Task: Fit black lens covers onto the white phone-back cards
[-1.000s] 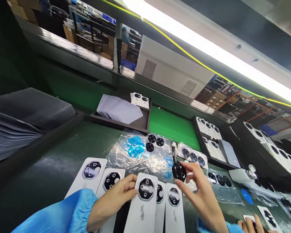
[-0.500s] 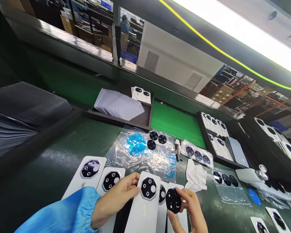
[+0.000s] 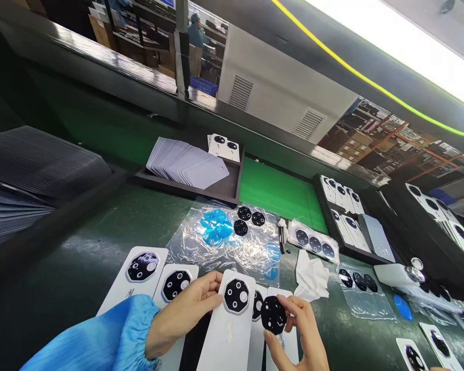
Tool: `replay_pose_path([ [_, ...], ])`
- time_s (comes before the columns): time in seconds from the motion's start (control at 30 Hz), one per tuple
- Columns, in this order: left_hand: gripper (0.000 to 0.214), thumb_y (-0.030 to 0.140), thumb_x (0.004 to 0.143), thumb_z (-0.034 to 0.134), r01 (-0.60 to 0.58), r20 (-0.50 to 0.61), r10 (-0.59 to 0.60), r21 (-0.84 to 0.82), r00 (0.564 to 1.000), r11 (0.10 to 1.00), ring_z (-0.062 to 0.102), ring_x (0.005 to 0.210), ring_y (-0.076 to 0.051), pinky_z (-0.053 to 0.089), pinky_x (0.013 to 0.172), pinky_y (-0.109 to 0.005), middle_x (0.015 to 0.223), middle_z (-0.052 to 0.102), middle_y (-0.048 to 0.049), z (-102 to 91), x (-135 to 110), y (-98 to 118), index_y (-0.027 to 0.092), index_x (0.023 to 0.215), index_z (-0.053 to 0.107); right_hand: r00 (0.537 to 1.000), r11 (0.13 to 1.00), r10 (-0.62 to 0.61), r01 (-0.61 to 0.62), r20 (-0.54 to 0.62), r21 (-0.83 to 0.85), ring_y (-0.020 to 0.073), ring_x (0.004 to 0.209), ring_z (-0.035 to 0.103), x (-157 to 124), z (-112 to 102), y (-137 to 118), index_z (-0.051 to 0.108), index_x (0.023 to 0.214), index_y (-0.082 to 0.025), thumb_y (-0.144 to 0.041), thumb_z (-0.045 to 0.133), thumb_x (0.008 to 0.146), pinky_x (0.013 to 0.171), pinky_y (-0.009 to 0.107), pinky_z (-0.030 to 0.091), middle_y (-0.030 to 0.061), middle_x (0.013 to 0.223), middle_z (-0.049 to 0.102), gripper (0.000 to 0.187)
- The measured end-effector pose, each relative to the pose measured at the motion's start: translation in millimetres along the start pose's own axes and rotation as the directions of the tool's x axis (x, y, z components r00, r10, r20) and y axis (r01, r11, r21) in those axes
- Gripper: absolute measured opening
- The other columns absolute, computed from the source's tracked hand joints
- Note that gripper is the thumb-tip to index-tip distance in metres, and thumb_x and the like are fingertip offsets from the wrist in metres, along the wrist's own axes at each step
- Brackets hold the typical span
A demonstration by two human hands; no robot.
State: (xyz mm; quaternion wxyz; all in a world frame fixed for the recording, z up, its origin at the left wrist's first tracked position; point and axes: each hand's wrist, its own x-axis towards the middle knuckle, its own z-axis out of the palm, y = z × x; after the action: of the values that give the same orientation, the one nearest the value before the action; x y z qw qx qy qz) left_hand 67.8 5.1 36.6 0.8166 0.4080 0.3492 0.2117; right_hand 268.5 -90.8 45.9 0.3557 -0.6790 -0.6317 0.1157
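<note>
My left hand (image 3: 189,306) pinches the upper left edge of a white phone back panel (image 3: 226,337) that has a black camera disc in a silver octagonal ring. Between the thumb and fingers of my right hand (image 3: 299,330) is a black camera lens cover (image 3: 273,315), a disc with small holes, held upright just right of that panel. It partly hides another white panel (image 3: 286,353) behind it. More white panels with black camera discs lie left of my left hand, one far left (image 3: 118,288) and one partly under my wrist (image 3: 178,275).
A clear plastic sheet (image 3: 189,242) carries blue film pieces (image 3: 216,226) and loose black discs (image 3: 241,227). To its right are a wrapped row of discs (image 3: 315,245), tweezers (image 3: 282,239) and a white cloth (image 3: 311,275). Dark trays (image 3: 232,193) of panels stand behind.
The lens cover in my right hand has shifted slightly left, closer to the panel. My left hand keeps its hold on the panel. The whole view has moved a little.
</note>
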Motion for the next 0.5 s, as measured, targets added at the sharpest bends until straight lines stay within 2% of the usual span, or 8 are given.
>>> replay_pose_path([
  [0.5, 0.040, 0.039, 0.068, 0.062, 0.039, 0.008, -0.039, -0.026, 0.999, 0.999, 0.056, 0.113, -0.027, 0.043, 0.095, -0.037, 0.121, 0.062, -0.0096, 1.0, 1.3, 0.7, 0.018, 0.100, 0.052, 0.999, 0.999, -0.043, 0.043, 0.031, -0.012, 0.0160, 0.066, 0.050, 0.6, -1.2, 0.1, 0.050, 0.118, -0.029, -0.049, 0.046, 0.092, 0.062, 0.031, 0.048, 0.0045, 0.093, 0.047, 0.032],
])
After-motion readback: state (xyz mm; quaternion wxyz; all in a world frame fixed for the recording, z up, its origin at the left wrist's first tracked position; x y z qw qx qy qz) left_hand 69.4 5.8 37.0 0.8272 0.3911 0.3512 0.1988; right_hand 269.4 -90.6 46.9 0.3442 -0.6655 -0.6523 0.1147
